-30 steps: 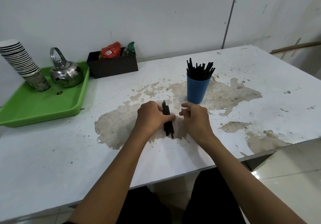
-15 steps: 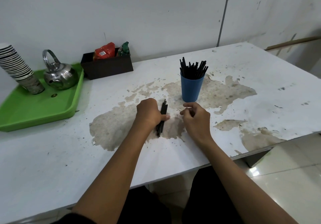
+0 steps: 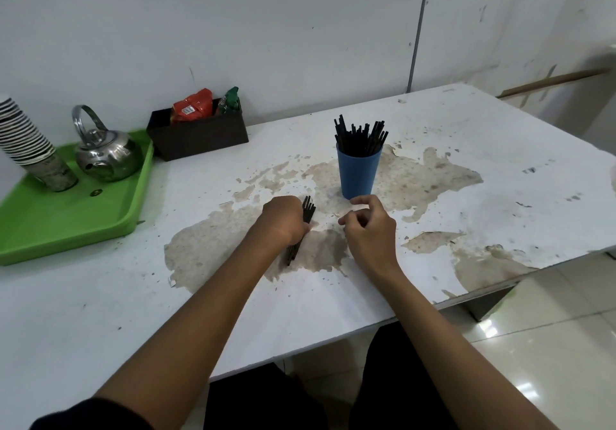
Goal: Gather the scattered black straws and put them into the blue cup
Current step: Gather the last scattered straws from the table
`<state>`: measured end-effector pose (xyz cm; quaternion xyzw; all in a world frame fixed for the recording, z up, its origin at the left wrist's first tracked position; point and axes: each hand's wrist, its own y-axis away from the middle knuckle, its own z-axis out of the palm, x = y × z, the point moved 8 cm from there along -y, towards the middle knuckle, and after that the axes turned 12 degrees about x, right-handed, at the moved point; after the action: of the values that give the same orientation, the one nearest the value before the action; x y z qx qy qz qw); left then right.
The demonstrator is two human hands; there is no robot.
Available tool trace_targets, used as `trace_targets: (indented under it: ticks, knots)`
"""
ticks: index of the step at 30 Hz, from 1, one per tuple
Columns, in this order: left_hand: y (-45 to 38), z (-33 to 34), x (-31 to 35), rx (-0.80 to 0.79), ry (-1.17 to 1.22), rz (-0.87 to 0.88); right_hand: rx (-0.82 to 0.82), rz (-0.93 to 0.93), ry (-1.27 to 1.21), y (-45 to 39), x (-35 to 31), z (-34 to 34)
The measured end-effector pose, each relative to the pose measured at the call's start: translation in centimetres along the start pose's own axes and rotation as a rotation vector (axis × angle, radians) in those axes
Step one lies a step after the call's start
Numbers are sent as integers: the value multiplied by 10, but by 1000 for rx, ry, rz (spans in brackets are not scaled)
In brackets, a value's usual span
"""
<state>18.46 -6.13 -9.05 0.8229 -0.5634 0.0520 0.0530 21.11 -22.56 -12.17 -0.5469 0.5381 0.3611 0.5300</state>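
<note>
My left hand (image 3: 286,219) is closed around a bundle of black straws (image 3: 308,210); their ends stick out above and below my fist, close to the white table (image 3: 500,149). The blue cup (image 3: 358,172) stands upright just beyond my hands and holds several black straws (image 3: 360,138) standing in it. To the right of the bundle, just in front of the cup, my right hand (image 3: 368,226) hovers with curled fingers spread and nothing in it.
A green tray (image 3: 66,219) at the left carries a steel kettle (image 3: 106,154) and a stack of paper cups (image 3: 26,143). A dark box (image 3: 200,134) with snack packets sits against the wall. The table's front edge runs close to my body.
The bundle in my left hand has tilted so its lower end points left. My right hand has opened slightly and drifted away from the bundle. The camera view shifted a little.
</note>
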Motion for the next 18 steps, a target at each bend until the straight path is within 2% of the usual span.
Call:
trace_targets:
  ticks: [7,10,13,18]
  knots:
    - [6,10,10,-58,-152,57,-5,5,4,1,0,-1]
    - [10,16,5,-77,-138,77,-13,6,1,1,-1,0]
    - [12,15,-7,-60,-10,54,-15,2,2,1,-1,0]
    - [15,3,-30,27,397,-77,-29,9,2,2,0,2]
